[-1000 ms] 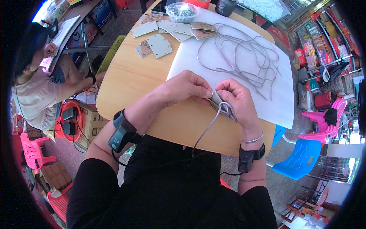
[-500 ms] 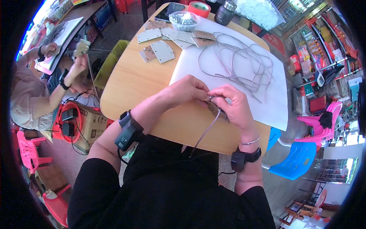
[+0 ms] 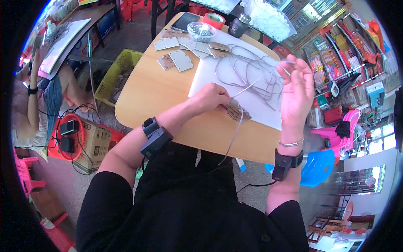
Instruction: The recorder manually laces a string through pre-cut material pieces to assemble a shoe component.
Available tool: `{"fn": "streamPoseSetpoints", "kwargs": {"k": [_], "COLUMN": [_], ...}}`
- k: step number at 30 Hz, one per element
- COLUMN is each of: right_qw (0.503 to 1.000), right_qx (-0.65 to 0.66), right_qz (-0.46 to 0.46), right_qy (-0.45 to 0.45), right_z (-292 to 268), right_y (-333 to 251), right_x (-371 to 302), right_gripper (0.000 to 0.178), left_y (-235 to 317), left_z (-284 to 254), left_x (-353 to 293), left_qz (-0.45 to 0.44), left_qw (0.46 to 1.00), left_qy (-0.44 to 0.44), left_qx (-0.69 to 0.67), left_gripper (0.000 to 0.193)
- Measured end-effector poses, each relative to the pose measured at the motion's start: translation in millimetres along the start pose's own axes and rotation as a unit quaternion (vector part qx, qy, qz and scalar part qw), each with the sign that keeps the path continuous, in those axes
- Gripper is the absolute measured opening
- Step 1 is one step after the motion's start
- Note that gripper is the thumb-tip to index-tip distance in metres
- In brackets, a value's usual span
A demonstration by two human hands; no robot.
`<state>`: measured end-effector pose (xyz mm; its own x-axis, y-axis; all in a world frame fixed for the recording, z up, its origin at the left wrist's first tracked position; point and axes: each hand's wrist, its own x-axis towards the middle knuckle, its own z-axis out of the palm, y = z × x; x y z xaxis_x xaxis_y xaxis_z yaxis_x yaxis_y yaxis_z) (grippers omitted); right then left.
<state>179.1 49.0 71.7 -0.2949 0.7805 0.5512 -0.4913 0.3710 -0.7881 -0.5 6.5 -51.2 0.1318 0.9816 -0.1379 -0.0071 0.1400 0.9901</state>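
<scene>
Near the front edge of the table, my left hand (image 3: pixel 212 97) is closed on a small flat board (image 3: pixel 236 111) with a brown patterned face. A thin grey cord (image 3: pixel 247 87) runs from the board up toward my raised right hand (image 3: pixel 297 90), whose fingertips are pinched around it. Another stretch of that cord hangs from the board over the table edge toward my lap. Loose loops of grey cord (image 3: pixel 228 76) lie on a white sheet (image 3: pixel 205 80) beyond my hands. Several similar boards (image 3: pixel 181 60), some pale side up with small holes, lie farther left.
At the table's far end stand a clear bowl (image 3: pixel 200 32) of small silvery pieces, a phone (image 3: pixel 184 22), orange tape (image 3: pixel 214 20) and a dark bottle (image 3: pixel 239 26). Another person (image 3: pixel 31 101) sits at the left. A yellow crate (image 3: pixel 111 82) and a blue chair (image 3: pixel 317 169) flank the table.
My right hand has moved up and to the right from beside my left hand, drawing the cord taut. My left hand stays by the board. The other person's arms have shifted.
</scene>
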Motion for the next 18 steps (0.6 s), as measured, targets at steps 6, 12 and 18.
{"fn": "streamPoseSetpoints", "kwargs": {"k": [6, 12, 18], "right_qw": [0.687, 0.74, 0.942], "right_qx": [-0.66, -0.579, -0.3], "right_qz": [-0.162, -0.084, -0.15], "right_qy": [-0.258, -0.332, 0.026], "right_z": [-3, 17, 25], "right_y": [20, 0, -52], "right_x": [-72, -126, -102], "right_gripper": [0.038, 0.018, 0.013], "left_y": [-15, -15, -14], "left_z": [-5, -6, -8], "left_x": [11, 11, 11], "left_qz": [-0.014, -0.018, -0.022], "left_qw": [0.988, 0.982, 0.985], "left_qy": [-0.005, 0.023, 0.043], "left_qx": [-0.156, -0.185, -0.165], "left_gripper": [0.015, 0.016, 0.015]}}
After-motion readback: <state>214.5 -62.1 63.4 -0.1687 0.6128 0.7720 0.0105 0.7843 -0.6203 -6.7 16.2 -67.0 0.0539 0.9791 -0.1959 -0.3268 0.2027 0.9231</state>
